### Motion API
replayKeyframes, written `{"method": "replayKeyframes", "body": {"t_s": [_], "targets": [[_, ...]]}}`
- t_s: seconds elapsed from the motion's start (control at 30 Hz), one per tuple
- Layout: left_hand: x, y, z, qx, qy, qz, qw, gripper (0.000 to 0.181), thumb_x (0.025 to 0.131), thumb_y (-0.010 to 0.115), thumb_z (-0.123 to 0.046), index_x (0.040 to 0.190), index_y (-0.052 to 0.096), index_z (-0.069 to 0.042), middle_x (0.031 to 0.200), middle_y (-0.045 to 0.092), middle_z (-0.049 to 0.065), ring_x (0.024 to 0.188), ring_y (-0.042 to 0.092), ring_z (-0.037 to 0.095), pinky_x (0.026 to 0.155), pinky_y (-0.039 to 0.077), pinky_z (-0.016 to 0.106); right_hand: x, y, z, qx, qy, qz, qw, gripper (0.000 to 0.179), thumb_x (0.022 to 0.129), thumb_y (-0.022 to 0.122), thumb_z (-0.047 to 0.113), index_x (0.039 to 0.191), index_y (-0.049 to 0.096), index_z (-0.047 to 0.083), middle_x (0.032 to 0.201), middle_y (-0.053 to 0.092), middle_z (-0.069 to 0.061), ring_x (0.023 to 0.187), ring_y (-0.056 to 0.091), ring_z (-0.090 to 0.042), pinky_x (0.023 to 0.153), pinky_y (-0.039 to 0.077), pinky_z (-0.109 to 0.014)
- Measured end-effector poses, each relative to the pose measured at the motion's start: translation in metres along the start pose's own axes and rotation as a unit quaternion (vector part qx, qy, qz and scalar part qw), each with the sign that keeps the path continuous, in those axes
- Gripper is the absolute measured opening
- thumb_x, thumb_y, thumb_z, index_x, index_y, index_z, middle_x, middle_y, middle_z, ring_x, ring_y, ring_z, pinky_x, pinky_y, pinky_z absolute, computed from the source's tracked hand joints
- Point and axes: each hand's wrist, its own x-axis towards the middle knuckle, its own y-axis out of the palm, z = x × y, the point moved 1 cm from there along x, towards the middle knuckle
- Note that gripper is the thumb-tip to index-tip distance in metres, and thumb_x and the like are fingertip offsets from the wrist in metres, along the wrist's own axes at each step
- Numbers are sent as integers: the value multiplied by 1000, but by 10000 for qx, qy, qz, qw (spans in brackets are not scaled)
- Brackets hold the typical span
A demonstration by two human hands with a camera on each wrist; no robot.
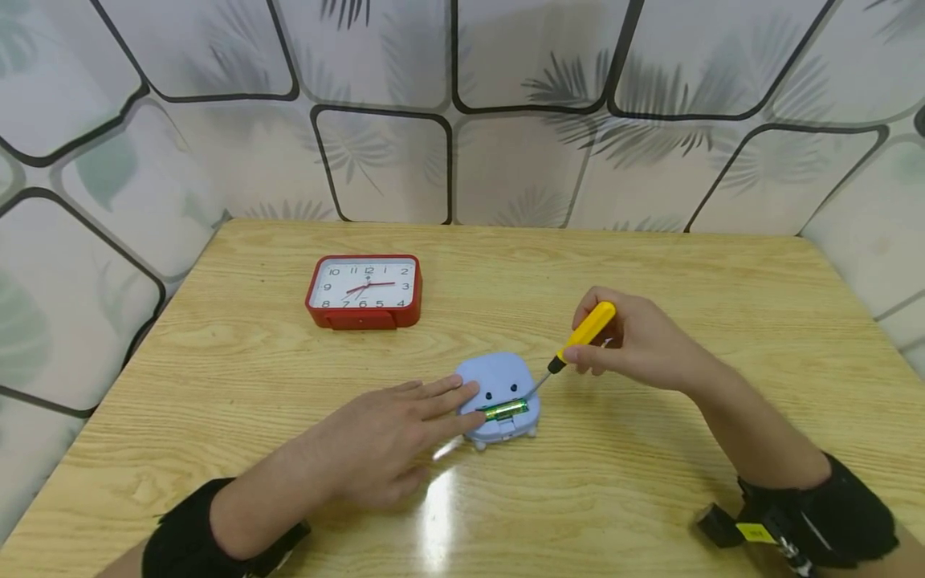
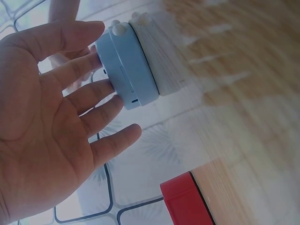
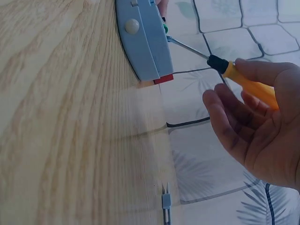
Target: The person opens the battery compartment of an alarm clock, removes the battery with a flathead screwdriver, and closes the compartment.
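Note:
A light-blue rounded device (image 1: 497,369) with small white feet lies on the table, a green battery (image 1: 506,410) showing in its uncovered slot. My left hand (image 1: 397,429) rests its outstretched fingertips on the device's left side; the left wrist view shows the fingers spread against the blue casing (image 2: 129,65). From the right, my right hand (image 1: 639,341) grips a screwdriver (image 1: 588,325) by its yellow handle. Its metal shaft (image 3: 187,48) slants down to the right end of the battery slot. The exact contact of the tip is too small to tell.
A red alarm clock (image 1: 364,291) stands behind and to the left of the device. The wood-grain table (image 1: 217,353) meets a patterned wall (image 1: 520,168) at the back. In the right wrist view a thin pronged object (image 3: 166,201), its kind unclear, appears near the bottom.

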Motion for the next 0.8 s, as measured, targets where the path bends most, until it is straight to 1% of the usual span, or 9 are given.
{"method": "replayKeyframes", "body": {"t_s": [0.07,0.13,0.2,0.33,0.43,0.5,0.67,0.73,0.8], "targets": [[0,0,0,-47,-55,78,9999,71,92,62,-27,157,35,-20,165,26,6,151,27,22,120,31,39,0,3,1,-159,148,-151,9997,34,86,78,11,105,51,3,82,70,-8,69,71,-30,61,61,-34],[0,-1,0,-78,-91,108,9999,71,92,62,-27,157,34,-20,165,26,5,152,26,22,120,30,39,0,7,3,-211,118,-292,9993,37,86,78,10,109,49,3,83,70,-8,69,70,-29,61,60,-32],[0,0,0,-90,-88,84,9999,71,92,62,-27,157,34,-20,165,26,6,152,26,22,120,31,39,0,12,6,-169,-147,-366,9991,37,87,76,7,111,48,3,86,71,-8,69,71,-28,60,60,-31],[0,0,0,-122,-96,86,9998,71,92,62,-27,157,34,-21,165,26,5,152,26,22,120,30,40,-2,25,12,-382,-940,-326,9943,33,91,70,3,116,49,4,90,72,-4,69,71,-19,57,60,-31],[0,0,0,-106,-111,113,9998,71,92,62,-28,157,33,-21,165,25,5,152,25,21,121,30,39,-4,34,16,-853,-1464,-326,9850,30,93,69,5,118,52,5,90,71,-1,70,70,-10,57,59,-26],[0,0,-1,-62,-101,101,9999,72,92,62,-28,157,33,-21,165,25,5,152,25,21,120,30,39,-6,38,19,-1170,-1713,-380,9775,31,92,70,5,118,53,5,91,69,1,73,68,-6,59,57,-23],[0,-1,-1,-81,-113,123,9998,71,93,62,-28,157,33,-22,165,26,5,152,26,22,119,33,42,-9,45,24,-1619,-2187,-524,9608,27,90,72,6,113,58,5,94,67,5,76,66,-3,64,57,-19],[0,-1,0,-144,-135,161,9997,70,93,61,-28,157,33,-22,165,25,4,152,25,22,118,34,43,-9,45,23,-1607,-2300,-574,9581,24,90,72,7,110,59,6,94,68,5,75,67,-4,64,56,-18],[0,-1,0,-186,-150,199,9995,70,94,61,-28,158,32,-22,165,24,4,152,25,22,118,34,44,-7,44,21,-1478,-2245,-591,9614,21,89,73,8,106,61,8,91,69,5,74,68,-4,61,56,-18]]}}
